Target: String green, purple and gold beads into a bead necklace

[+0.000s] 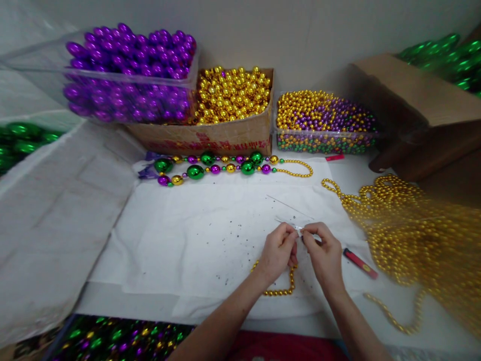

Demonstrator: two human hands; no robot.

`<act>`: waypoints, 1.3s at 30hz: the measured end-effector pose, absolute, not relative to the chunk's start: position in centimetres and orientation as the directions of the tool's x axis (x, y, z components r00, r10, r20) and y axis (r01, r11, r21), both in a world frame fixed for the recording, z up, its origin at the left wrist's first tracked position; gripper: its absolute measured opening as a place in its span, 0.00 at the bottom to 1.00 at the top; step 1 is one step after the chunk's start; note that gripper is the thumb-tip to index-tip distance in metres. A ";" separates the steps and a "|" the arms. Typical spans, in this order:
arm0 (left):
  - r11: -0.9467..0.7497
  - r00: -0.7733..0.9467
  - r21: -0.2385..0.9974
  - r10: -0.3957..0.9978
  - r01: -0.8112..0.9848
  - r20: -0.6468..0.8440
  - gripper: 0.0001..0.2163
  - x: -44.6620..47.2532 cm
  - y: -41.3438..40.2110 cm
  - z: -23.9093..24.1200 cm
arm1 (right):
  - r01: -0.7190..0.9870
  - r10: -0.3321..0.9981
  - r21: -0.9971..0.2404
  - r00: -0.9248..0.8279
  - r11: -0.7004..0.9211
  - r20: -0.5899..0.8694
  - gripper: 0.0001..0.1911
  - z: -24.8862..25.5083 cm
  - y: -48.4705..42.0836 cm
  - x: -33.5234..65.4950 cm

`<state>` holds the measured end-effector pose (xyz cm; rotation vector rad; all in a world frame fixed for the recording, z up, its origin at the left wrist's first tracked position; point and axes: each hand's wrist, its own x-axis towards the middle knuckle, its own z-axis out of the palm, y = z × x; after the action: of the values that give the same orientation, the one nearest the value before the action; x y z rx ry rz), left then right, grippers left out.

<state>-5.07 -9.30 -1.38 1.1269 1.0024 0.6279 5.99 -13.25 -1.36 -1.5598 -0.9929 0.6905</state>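
Note:
My left hand [277, 253] and my right hand [325, 253] meet fingertip to fingertip above the white cloth, both closed in a pinch. Between them is a small piece of whitish thread [298, 230], partly hidden by the fingers. A short strand of gold beads [281, 292] lies in a loop under my left hand, one end reaching its lower fingers. Just beyond my fingertips a thin needle-like wire [289, 206] rests on the cloth. To the right of my right hand lies a red lighter [359, 263] with a dark end.
At the back stand a clear bin of purple beads [128, 75], a cardboard box of gold beads [233, 135] and a tub of mixed beads [323, 120]. A finished-looking multicolour necklace [216, 169] lies before them. Gold bead strands [409, 235] pile up at right. Dark specks dot the cloth [169, 240].

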 end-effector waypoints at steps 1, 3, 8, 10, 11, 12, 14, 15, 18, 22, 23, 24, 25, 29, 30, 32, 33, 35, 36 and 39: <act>0.341 0.467 0.938 0.820 0.065 -0.331 0.09 -5.1 -9.2 -1.2 | 0.197 0.870 -0.979 0.489 -0.042 0.062 0.06 -1.6 -13.2 6.0; 0.338 0.485 0.939 0.812 0.064 -0.325 0.10 -5.4 -9.0 -1.0 | 0.122 0.854 -0.991 0.519 -0.045 0.025 0.08 -2.0 -13.0 6.2; 0.335 0.478 0.941 0.820 0.045 -0.315 0.10 -6.0 -8.9 -1.2 | 0.099 0.821 -0.994 0.570 -0.048 0.017 0.12 -2.5 -12.6 6.9; 0.366 0.498 0.930 0.804 0.017 -0.326 0.10 -6.2 -8.7 -1.5 | 0.151 0.854 -0.987 0.520 -0.061 0.027 0.13 -2.3 -12.7 7.2; 0.390 0.496 0.921 0.801 -0.006 -0.336 0.10 -6.4 -8.6 -1.7 | 0.187 0.885 -0.980 0.465 -0.070 0.025 0.14 -2.2 -12.7 7.5; 0.414 0.486 0.910 0.801 -0.031 -0.348 0.09 -6.6 -8.5 -1.7 | 0.230 0.919 -0.970 0.393 -0.079 0.019 0.14 -2.0 -12.8 7.8; 0.447 0.460 0.892 0.807 -0.068 -0.370 0.10 -7.1 -8.1 -1.8 | 0.341 0.974 -0.937 0.227 -0.075 0.004 0.13 -1.5 -13.0 8.8; 0.453 0.450 0.889 0.810 -0.072 -0.377 0.10 -7.3 -8.0 -1.8 | 0.403 0.987 -0.913 0.158 -0.060 0.005 0.11 -1.3 -13.1 9.3; 0.427 0.452 0.904 0.811 -0.023 -0.371 0.10 -8.0 -7.5 -1.6 | 0.589 0.994 -0.808 0.086 0.003 0.066 0.09 -0.8 -13.5 11.0; 0.383 0.506 0.923 0.789 0.038 -0.349 0.11 -8.3 -7.4 -1.4 | 0.777 0.972 -0.628 0.112 0.043 0.206 0.10 -1.0 -13.3 12.5; 0.379 0.515 0.924 0.785 0.040 -0.344 0.11 -8.3 -7.4 -1.3 | 0.807 0.965 -0.588 0.114 0.049 0.236 0.11 -1.2 -13.2 12.7; 0.375 0.518 0.926 0.785 0.040 -0.340 0.11 -8.2 -7.4 -1.2 | 0.830 0.959 -0.554 0.112 0.054 0.260 0.11 -1.4 -13.0 12.9; 0.370 0.518 0.928 0.786 0.043 -0.338 0.11 -8.2 -7.4 -1.1 | 0.848 0.954 -0.527 0.106 0.060 0.280 0.12 -1.6 -12.8 12.9; 0.333 0.525 0.939 0.786 0.087 -0.328 0.10 -7.8 -7.2 -0.7 | 0.880 0.950 -0.467 0.070 0.085 0.305 0.13 -2.1 -11.9 13.0; 0.320 0.535 0.942 0.782 0.097 -0.321 0.09 -7.8 -7.0 -0.7 | 0.883 0.950 -0.461 0.068 0.084 0.305 0.14 -2.0 -11.8 13.1; 0.290 0.546 0.951 0.782 0.108 -0.300 0.09 -7.9 -6.5 -0.9 | 0.886 0.951 -0.457 0.070 0.079 0.300 0.14 -1.6 -11.6 13.6; 0.270 0.541 0.956 0.790 0.115 -0.288 0.08 -8.2 -6.1 -1.0 | 0.884 0.952 -0.461 0.071 0.078 0.297 0.14 -1.3 -11.7 14.0; 0.215 0.505 0.962 0.820 0.167 -0.271 0.07 -9.1 -4.9 -1.2 | 0.892 0.948 -0.442 0.061 0.088 0.312 0.13 -0.4 -12.4 14.8; 0.175 0.478 0.959 0.838 0.224 -0.265 0.07 -9.6 -4.2 -1.3 | 0.905 0.943 -0.413 0.047 0.099 0.330 0.13 0.0 -13.1 15.1; -0.039 0.387 0.872 0.905 0.487 -0.175 0.05 -10.8 -2.7 -0.8 | 0.941 0.936 -0.300 -0.042 0.155 0.350 0.11 0.4 -16.0 14.3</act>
<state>-10.84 -2.67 -0.84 1.6798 1.2427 0.5422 14.30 -16.01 0.45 -1.7820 -1.9787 -0.0158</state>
